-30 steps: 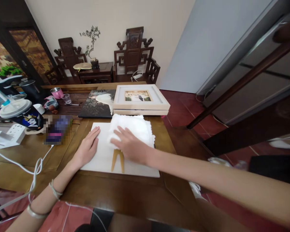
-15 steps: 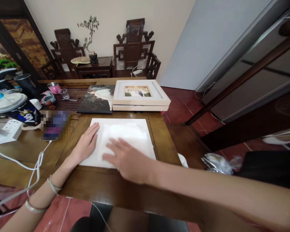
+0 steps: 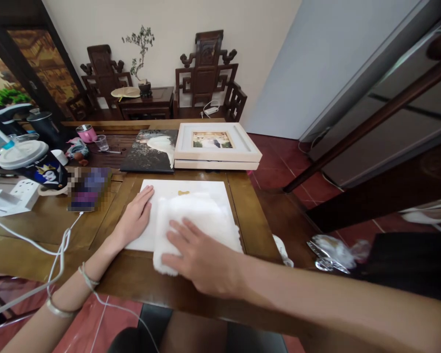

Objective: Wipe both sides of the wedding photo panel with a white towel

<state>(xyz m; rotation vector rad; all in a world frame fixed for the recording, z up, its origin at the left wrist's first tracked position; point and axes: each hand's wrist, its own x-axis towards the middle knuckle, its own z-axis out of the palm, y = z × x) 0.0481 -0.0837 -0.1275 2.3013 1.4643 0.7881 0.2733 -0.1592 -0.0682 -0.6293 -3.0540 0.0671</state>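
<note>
Across the bench (image 3: 252, 206), white board (image 3: 206, 187) is steadied by flat left hand (image 3: 135, 218); cloth (image 3: 198, 212) is pressed, not gripped, under spread right hand (image 3: 202, 257). Even pressure should be kept, bunching avoided.

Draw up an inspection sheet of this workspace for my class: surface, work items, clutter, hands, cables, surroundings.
Surface: brown wooden table, partly hidden by things on it.
Job's things: white panel lying flat; white cloth over much of it, lapping past its near edge; small tan piece showing beyond the cloth.
Clutter: lidded cup, pixelated phone and pink mug at left; dark photo panel and pale picture frame behind.
Hands: left hand flat on the panel's left side; right hand spread on the cloth.
Cables: white cable from the phone across the table.
Surroundings: carved wooden chair, bonsai, red tiled floor.
</note>
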